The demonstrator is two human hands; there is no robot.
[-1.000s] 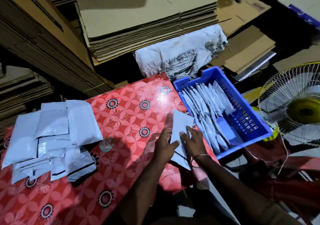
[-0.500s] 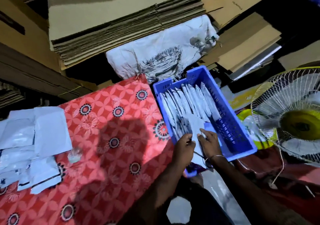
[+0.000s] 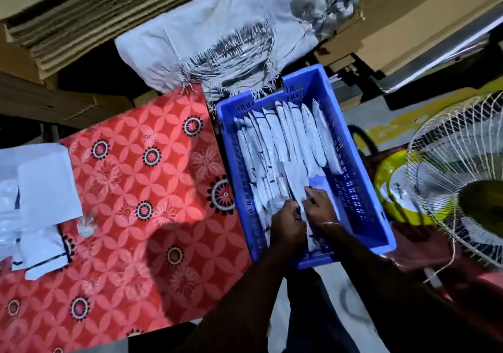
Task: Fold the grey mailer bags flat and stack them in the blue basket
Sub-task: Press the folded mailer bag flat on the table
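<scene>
Stacks of flattened brown corrugated cardboard sheets fill the far side of the view, with more cardboard at the far right. In front of them lies a white woven plastic sack, torn and frayed along its near edge. A table covered by a red cloth with a floral and black-ring pattern takes up the left and middle. At the right edge stands a white wire-guarded electric fan with a yellow-green hub.

A rectangular blue perforated plastic basket sits just beside the right edge of the red cloth, its far end touching the sack's frayed edge. Inside it, a row of folded grey plastic mailer bags stands on edge, leaning against one another, packed toward the basket's left wall. A loose pile of unfolded grey mailer bags lies on the cloth at the far left, well apart from the basket.

Both hands are inside the basket at its near end. The left hand and the right hand, which wears a thin metal bangle at the wrist, have their fingers curled round one folded grey mailer bag between them, at the right end of the standing row.
</scene>
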